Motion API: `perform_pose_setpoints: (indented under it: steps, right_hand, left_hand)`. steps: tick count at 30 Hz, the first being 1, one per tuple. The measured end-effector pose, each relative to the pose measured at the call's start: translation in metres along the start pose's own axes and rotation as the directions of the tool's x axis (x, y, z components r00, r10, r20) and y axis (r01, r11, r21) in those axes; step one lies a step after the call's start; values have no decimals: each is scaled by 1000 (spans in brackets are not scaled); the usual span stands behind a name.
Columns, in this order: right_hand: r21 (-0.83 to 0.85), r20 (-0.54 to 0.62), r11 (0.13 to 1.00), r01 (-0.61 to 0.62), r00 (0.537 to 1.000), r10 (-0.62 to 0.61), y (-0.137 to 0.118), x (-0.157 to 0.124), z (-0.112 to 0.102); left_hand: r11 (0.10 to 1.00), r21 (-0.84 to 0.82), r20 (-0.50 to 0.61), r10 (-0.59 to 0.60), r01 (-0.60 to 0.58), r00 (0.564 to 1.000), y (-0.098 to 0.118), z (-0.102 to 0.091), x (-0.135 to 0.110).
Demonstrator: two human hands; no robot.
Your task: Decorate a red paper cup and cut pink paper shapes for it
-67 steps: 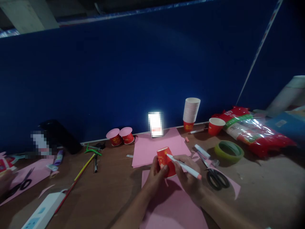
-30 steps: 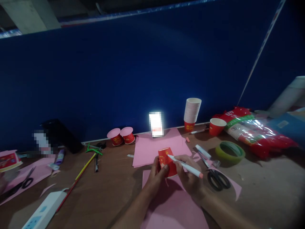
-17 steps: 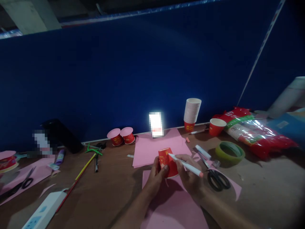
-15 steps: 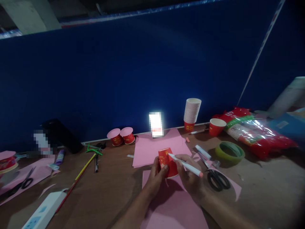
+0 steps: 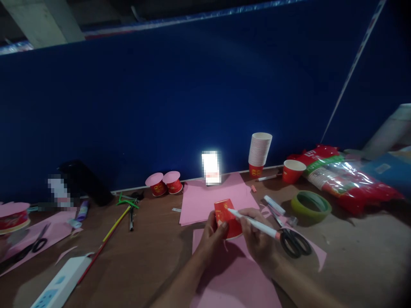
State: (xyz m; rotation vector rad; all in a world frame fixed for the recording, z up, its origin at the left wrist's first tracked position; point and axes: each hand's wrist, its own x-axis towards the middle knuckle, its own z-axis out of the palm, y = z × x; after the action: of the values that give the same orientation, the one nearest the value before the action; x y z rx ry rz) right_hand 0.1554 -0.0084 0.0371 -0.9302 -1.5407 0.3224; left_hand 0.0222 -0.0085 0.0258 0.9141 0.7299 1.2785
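My left hand [image 5: 210,237] grips an upside-down red paper cup [image 5: 227,217] standing on a pink paper sheet [image 5: 234,278]. My right hand [image 5: 258,241] pinches a white pen with a pink cap [image 5: 253,223], its tip touching the cup's upper side. A second pink sheet [image 5: 208,196] lies just behind the cup.
Black scissors [image 5: 293,244], a green tape roll [image 5: 311,204], a stack of white cups [image 5: 259,152], one upright red cup [image 5: 292,170] and a red plastic pack [image 5: 346,179] lie right. Two pink-topped cups [image 5: 163,183], pencils [image 5: 117,222], a power strip [image 5: 59,284] lie left.
The pen tip has slid slightly along the cup's side and the pen now lies flatter. At far left a pink-topped red cup has come into view.
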Motion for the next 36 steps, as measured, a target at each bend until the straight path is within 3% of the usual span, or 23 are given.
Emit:
perform_pose_setpoints:
  steps: [14, 21, 26, 36]
  right_hand:
    - [11, 20, 996, -90, 996, 90, 7, -2, 8]
    - [22, 6, 992, -122, 992, 122, 11, 2, 12]
    - [82, 56, 977, -199, 979, 195, 15, -1, 13]
    - [7, 139, 991, -136, 981, 134, 13, -6, 18]
  left_hand:
    - [967, -249, -99, -73, 46, 992, -5, -12, 6]
    - [932, -357, -236, -157, 64, 959, -9, -13, 10]
    - [949, -313, -142, -86, 38, 986, -8, -13, 9]
    - [956, -288, -61, -82, 61, 995, -7, -15, 8]
